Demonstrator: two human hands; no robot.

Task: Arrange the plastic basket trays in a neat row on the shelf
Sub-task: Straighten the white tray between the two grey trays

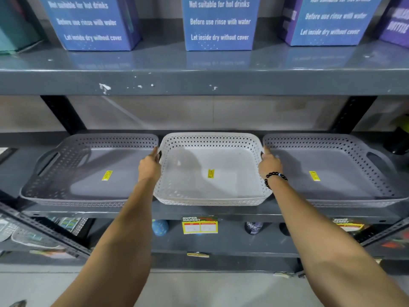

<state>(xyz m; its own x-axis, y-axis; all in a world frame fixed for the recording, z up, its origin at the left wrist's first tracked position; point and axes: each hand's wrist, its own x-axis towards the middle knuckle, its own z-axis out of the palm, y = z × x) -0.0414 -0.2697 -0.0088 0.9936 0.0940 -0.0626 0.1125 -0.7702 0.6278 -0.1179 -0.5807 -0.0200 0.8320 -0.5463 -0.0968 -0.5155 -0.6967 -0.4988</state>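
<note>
Both hands grip the middle tray by its side handles: the left hand (150, 167) closes on the left handle, the right hand (270, 165), with a black bead bracelet (273, 177) at the wrist, closes on the right one. Three perforated plastic basket trays sit in a row on the grey shelf (199, 212). From left: a grey tray (88, 173), a white tray (210, 171) between the hands, and another grey tray (332, 171). Each holds nothing but one yellow sticker on its floor. On the shelf above stand three blue boxes (219, 23) printed with care instructions.
</note>
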